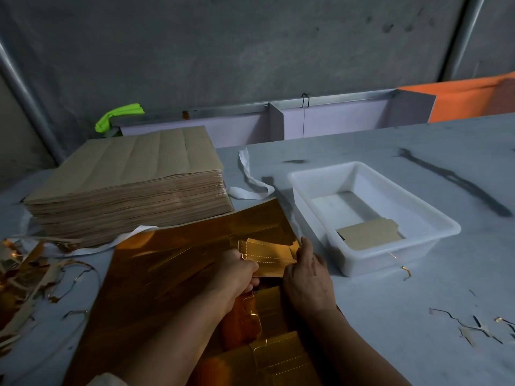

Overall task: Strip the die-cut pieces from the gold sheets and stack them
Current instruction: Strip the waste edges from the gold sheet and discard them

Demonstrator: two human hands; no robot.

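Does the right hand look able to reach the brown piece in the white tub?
Probably yes: the open tub sits beside the right hand, nothing between, though that hand grips a gold piece.

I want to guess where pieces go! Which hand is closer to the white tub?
Right. The right hand is beside the white tub; the left hand lies farther off, past the right one.

Sheet stack (125, 174) left of tub (373, 213), scraps (25, 277) nearer

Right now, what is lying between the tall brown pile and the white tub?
Head view: a curled white paper strip lies on the table between them, and the gold sheet's far corner pokes in.
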